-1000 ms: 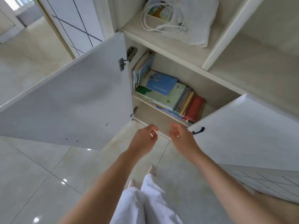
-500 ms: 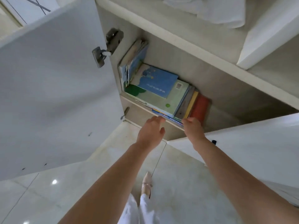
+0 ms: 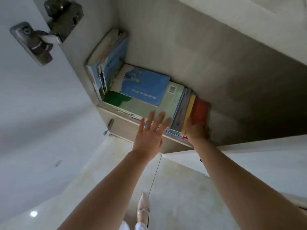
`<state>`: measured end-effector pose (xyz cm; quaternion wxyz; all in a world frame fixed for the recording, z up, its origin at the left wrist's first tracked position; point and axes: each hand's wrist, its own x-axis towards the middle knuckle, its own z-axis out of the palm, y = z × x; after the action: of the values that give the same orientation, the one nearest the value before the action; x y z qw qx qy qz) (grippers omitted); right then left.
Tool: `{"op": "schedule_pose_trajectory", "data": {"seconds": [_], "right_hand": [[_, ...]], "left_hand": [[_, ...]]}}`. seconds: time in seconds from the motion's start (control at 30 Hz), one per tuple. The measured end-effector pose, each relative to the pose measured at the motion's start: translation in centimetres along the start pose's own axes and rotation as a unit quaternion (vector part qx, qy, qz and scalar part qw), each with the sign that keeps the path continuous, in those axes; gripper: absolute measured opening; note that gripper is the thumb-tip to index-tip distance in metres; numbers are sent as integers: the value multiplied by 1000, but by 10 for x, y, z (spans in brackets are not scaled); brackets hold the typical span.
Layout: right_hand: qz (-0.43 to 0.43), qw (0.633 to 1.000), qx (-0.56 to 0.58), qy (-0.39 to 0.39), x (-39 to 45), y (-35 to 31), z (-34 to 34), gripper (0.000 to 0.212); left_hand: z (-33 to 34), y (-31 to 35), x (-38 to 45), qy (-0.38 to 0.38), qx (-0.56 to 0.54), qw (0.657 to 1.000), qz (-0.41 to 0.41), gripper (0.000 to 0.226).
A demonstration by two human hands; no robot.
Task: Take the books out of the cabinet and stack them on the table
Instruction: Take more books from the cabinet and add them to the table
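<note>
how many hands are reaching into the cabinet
2. The left hand, fingers spread, hovers at the green book on the flat stack. The right hand is at the red book on the stack's right end; its fingers are hidden.

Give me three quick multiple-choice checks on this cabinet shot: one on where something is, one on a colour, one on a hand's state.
1. Where does the blue book lie?
A. flat on top of the green book
B. on the floor
C. upright against the right wall

2. What colour is the book at the right end of the row, by the right hand?
A. white
B. red
C. black

3. How is the left hand held?
A. fist closed
B. pinching a book
C. fingers straight and spread

Answers: 1 A, the blue cover rests on the green book; 2 B, the red book stands rightmost; 3 C, the fingers reach over the green cover, holding nothing.
</note>
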<state>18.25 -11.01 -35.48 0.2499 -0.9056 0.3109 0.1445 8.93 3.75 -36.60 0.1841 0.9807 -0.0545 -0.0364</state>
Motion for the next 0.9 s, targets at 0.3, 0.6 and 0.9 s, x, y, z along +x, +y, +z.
{"op": "schedule_pose_trajectory", "data": {"seconds": [0.3, 0.6, 0.9], "right_hand": [[109, 991, 71, 24, 18, 5, 16, 100], [142, 966, 214, 4, 10, -6, 15, 58], [8, 957, 291, -1, -29, -5, -13, 12]], "left_hand": [[6, -5, 6, 19, 30, 999, -3, 82], [-7, -30, 6, 11, 30, 998, -60, 83], [-20, -19, 13, 41, 7, 995, -92, 96]]}}
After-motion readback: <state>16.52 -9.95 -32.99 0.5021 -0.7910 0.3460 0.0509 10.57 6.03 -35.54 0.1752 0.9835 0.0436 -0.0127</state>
